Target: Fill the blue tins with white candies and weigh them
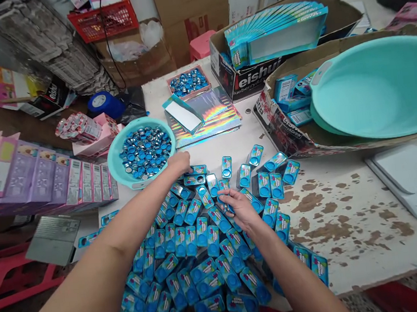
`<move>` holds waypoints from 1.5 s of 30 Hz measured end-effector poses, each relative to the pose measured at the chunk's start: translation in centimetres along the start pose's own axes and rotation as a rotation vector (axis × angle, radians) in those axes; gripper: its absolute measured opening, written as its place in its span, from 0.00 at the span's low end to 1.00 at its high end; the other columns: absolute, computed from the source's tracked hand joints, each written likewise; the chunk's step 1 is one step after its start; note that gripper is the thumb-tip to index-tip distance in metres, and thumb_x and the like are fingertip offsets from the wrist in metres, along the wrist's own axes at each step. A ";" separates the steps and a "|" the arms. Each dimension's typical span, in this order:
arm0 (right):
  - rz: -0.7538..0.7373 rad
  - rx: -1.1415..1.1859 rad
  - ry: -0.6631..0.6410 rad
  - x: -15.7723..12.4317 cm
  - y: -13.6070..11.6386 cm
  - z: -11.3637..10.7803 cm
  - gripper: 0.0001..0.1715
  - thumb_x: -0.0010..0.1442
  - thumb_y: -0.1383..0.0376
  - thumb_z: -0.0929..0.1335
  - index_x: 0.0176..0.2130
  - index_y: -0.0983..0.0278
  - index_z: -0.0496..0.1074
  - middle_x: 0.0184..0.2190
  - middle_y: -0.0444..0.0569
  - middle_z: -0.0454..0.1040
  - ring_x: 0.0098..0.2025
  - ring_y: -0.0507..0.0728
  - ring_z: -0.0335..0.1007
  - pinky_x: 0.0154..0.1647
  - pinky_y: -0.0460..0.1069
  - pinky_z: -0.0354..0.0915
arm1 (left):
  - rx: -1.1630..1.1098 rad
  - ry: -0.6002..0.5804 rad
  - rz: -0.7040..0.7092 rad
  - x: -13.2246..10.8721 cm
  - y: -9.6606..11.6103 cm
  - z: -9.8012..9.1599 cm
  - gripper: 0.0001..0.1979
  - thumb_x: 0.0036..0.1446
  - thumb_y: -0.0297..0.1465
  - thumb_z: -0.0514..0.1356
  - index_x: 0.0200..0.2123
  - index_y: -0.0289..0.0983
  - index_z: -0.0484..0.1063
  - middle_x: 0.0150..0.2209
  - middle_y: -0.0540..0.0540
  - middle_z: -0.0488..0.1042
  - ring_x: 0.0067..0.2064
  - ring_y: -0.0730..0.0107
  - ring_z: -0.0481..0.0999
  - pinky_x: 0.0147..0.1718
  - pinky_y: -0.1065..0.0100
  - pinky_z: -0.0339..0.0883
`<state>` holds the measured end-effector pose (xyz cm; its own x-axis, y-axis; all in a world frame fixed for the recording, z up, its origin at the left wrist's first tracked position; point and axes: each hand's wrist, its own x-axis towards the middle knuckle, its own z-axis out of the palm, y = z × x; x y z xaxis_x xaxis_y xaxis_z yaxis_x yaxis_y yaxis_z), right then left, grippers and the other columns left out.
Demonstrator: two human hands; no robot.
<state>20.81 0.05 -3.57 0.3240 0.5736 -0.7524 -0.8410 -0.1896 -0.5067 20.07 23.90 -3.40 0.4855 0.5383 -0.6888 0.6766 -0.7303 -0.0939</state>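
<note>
Many small blue packets (200, 256) lie spread over the white table (349, 220) in front of me. My left hand (179, 163) reaches forward to the far edge of the pile, fingers curled down on a blue packet (194, 170) beside the teal bowl (117, 155) of round blue caps (145, 151). My right hand (236, 207) hovers over the middle of the pile, fingers pinched round a small blue packet (225, 205).
A large teal basin (380, 88) sits in a cardboard box at right, with a white scale (412, 179) in front of it. Holographic sheets (208, 116), a small box of caps (188, 82) and a box of blue cartons (274, 35) stand behind. Purple boxes (39, 178) line the left.
</note>
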 end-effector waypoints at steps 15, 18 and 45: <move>-0.123 -0.028 0.086 1.1 0.2 1.8 0.22 0.35 0.58 0.75 0.27 0.63 0.64 0.16 0.36 0.64 0.17 0.49 0.62 0.13 0.42 0.46 | -0.921 0.007 0.371 -7.8 0.3 4.4 0.20 0.51 0.44 0.61 0.41 0.37 0.69 0.29 0.49 0.72 0.28 0.70 0.72 0.26 0.70 0.65; -0.145 -0.115 -0.014 0.9 0.9 2.0 0.23 0.36 0.55 0.76 0.27 0.64 0.66 0.15 0.37 0.64 0.16 0.49 0.60 0.12 0.42 0.47 | -1.304 -0.238 0.396 -10.0 0.7 6.7 0.23 0.40 0.44 0.68 0.34 0.34 0.69 0.22 0.54 0.68 0.22 0.76 0.68 0.22 0.72 0.64; 0.073 0.262 -0.097 1.2 -0.6 0.0 0.22 0.40 0.59 0.77 0.34 0.67 0.73 0.25 0.43 0.69 0.21 0.44 0.60 0.12 0.38 0.43 | 0.042 -0.017 0.057 -2.1 3.2 2.4 0.19 0.43 0.35 0.67 0.40 0.35 0.75 0.43 0.35 0.76 0.47 0.51 0.75 0.38 0.65 0.68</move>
<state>21.74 0.86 -4.20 0.2262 0.6421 -0.7325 -0.9480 -0.0276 -0.3169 19.90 19.43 -3.96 0.5131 0.4883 -0.7059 0.6238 -0.7771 -0.0841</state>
